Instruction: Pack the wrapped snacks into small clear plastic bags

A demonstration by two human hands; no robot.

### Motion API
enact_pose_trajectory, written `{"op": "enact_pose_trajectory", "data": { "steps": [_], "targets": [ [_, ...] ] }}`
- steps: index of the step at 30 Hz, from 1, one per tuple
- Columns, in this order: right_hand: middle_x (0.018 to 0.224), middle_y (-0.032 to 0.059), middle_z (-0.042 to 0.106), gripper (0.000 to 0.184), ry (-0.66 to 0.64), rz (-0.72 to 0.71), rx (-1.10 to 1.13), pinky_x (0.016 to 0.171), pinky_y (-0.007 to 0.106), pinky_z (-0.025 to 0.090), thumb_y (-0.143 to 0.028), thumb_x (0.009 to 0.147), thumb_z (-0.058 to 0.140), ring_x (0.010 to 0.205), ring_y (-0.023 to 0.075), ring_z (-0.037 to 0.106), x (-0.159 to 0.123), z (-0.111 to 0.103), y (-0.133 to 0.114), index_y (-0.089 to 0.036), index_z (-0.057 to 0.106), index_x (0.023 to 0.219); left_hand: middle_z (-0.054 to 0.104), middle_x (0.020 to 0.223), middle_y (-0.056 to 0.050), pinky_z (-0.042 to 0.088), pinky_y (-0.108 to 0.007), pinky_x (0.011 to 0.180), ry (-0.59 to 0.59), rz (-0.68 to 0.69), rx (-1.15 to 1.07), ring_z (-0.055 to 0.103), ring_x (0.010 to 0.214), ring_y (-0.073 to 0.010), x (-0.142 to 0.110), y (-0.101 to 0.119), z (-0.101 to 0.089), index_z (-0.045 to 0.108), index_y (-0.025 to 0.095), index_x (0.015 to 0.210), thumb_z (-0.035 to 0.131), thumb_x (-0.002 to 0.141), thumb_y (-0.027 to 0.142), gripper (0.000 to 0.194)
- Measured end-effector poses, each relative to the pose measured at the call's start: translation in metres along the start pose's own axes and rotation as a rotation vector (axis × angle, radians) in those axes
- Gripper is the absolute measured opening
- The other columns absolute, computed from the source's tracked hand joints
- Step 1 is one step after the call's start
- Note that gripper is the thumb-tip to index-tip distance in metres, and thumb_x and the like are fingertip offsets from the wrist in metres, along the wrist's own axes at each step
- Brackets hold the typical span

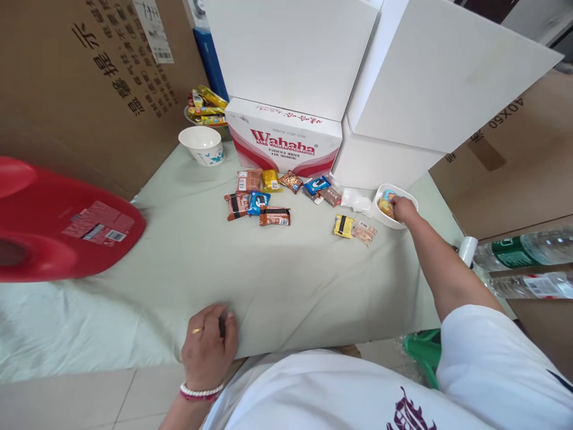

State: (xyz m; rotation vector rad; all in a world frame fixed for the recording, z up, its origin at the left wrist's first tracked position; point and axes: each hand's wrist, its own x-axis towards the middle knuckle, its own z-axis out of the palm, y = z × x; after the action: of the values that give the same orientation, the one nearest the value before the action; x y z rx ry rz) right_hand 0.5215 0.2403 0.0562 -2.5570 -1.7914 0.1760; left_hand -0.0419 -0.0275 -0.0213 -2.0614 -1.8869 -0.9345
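My right hand reaches into a white oval bowl at the right of the table. Its fingers are closed at a small yellow snack packet, with the fingertips partly hidden. A light-blue wrapper shows beside it. Near the front edge my left hand rests on the cloth, fingers loosely bent and thumb apart, with a dark gap between and no held thing visible. Left of the bowl lie a yellow packet, a pale pink packet and a clear-white wrapper. Several brown, blue and yellow packets lie mid-table.
A Wahaha carton and white boxes stand at the back. Behind a white paper bowl sits a bowl of yellow-wrapped sticks. A red jug is at left, plastic bottles at right. Cardboard borders the table.
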Motion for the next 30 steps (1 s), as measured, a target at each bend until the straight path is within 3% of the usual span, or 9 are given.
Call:
{"op": "enact_pose_trajectory", "data": {
  "steps": [3, 7, 10, 13, 17, 20, 24, 27, 30],
  "targets": [
    [0.121, 0.0197, 0.067, 0.037, -0.019, -0.006, -0.136, 0.089, 0.038, 0.047, -0.024, 0.087, 0.061, 0.104, 0.0291, 0.063, -0.007, 0.002, -0.006, -0.014, 0.068, 0.122, 0.068, 0.097, -0.012, 0.054, -0.035, 0.080, 0.008, 0.021, 0.003, 0.065, 0.090, -0.0242, 0.001, 0.002, 0.000, 0.063, 0.016, 0.101, 0.060, 0.092, 0.021, 0.011],
    [0.117, 0.0236, 0.067, 0.032, 0.002, 0.043, -0.264, 0.092, 0.046, 0.046, -0.019, 0.087, 0.060, 0.116, 0.0363, 0.059, -0.010, -0.012, -0.012, -0.013, 0.071, 0.116, 0.068, 0.098, -0.011, 0.054, -0.035, 0.081, 0.004, 0.007, -0.006, 0.065, 0.092, -0.0249, 0.000, 0.003, 0.000, 0.063, 0.016, 0.101, 0.061, 0.091, 0.019, 0.011],
    [0.119, 0.0221, 0.067, 0.032, 0.189, 0.033, -0.234, 0.089, 0.044, 0.048, -0.018, 0.090, 0.053, 0.116, 0.0355, 0.058, -0.007, -0.030, -0.024, -0.015, 0.071, 0.117, 0.067, 0.097, -0.011, 0.054, -0.036, 0.082, 0.002, 0.006, -0.018, 0.064, 0.092, -0.0249, -0.001, 0.003, 0.000, 0.063, 0.016, 0.101, 0.061, 0.090, 0.017, 0.011],
    [0.113, 0.0143, 0.071, 0.035, 0.322, -0.132, -0.004, 0.087, 0.037, 0.048, -0.017, 0.093, 0.044, 0.103, 0.0272, 0.063, -0.007, -0.037, -0.051, -0.017, 0.073, 0.113, 0.067, 0.094, -0.010, 0.053, -0.037, 0.083, 0.007, 0.022, -0.035, 0.063, 0.091, -0.0249, 0.000, 0.002, 0.000, 0.063, 0.017, 0.097, 0.061, 0.089, 0.014, 0.009],
    [0.119, 0.0099, 0.071, 0.032, 0.111, -0.418, 0.078, 0.087, 0.033, 0.047, -0.024, 0.088, 0.058, 0.100, 0.0243, 0.065, -0.011, -0.024, -0.100, -0.022, 0.074, 0.115, 0.067, 0.091, -0.008, 0.053, -0.039, 0.085, -0.009, 0.071, -0.057, 0.062, 0.090, -0.0254, 0.002, 0.002, -0.002, 0.061, 0.019, 0.093, 0.061, 0.087, 0.011, 0.010],
    [0.110, 0.0119, 0.072, 0.022, -0.036, -0.375, 0.018, 0.082, 0.034, 0.046, -0.021, 0.075, 0.073, 0.098, 0.0271, 0.065, -0.013, -0.010, -0.122, -0.022, 0.078, 0.096, 0.066, 0.091, -0.009, 0.052, -0.039, 0.084, -0.010, 0.082, -0.066, 0.062, 0.090, -0.0256, 0.003, 0.003, -0.003, 0.061, 0.019, 0.092, 0.060, 0.087, 0.010, 0.010],
    [0.093, 0.0109, 0.074, 0.014, 0.017, -0.304, 0.086, 0.075, 0.031, 0.046, -0.022, 0.083, 0.063, 0.090, 0.0236, 0.064, -0.021, -0.012, -0.122, -0.018, 0.075, 0.089, 0.066, 0.092, -0.009, 0.052, -0.039, 0.085, -0.007, 0.066, -0.095, 0.061, 0.091, -0.0254, 0.001, 0.003, -0.003, 0.062, 0.019, 0.092, 0.059, 0.088, 0.010, 0.011],
    [0.086, 0.0067, 0.071, 0.019, 0.043, -0.238, 0.549, 0.060, 0.026, 0.042, -0.032, 0.086, 0.062, 0.069, 0.0150, 0.056, -0.051, -0.023, -0.113, -0.017, 0.071, 0.093, 0.066, 0.091, -0.007, 0.051, -0.037, 0.084, 0.009, -0.021, -0.199, 0.062, 0.090, -0.0231, 0.001, 0.005, -0.005, 0.062, 0.020, 0.092, 0.057, 0.090, 0.011, 0.010],
    [0.074, 0.0016, 0.064, 0.030, -0.197, -0.150, 1.276, 0.045, 0.021, 0.028, -0.041, 0.071, 0.081, 0.051, 0.0072, 0.037, -0.110, -0.024, -0.115, -0.019, 0.067, 0.086, 0.064, 0.089, -0.004, 0.051, -0.032, 0.079, -0.062, -0.178, -0.400, 0.062, 0.085, -0.0187, 0.006, 0.023, -0.010, 0.061, 0.021, 0.094, 0.055, 0.094, 0.015, 0.009]
  ]
}}
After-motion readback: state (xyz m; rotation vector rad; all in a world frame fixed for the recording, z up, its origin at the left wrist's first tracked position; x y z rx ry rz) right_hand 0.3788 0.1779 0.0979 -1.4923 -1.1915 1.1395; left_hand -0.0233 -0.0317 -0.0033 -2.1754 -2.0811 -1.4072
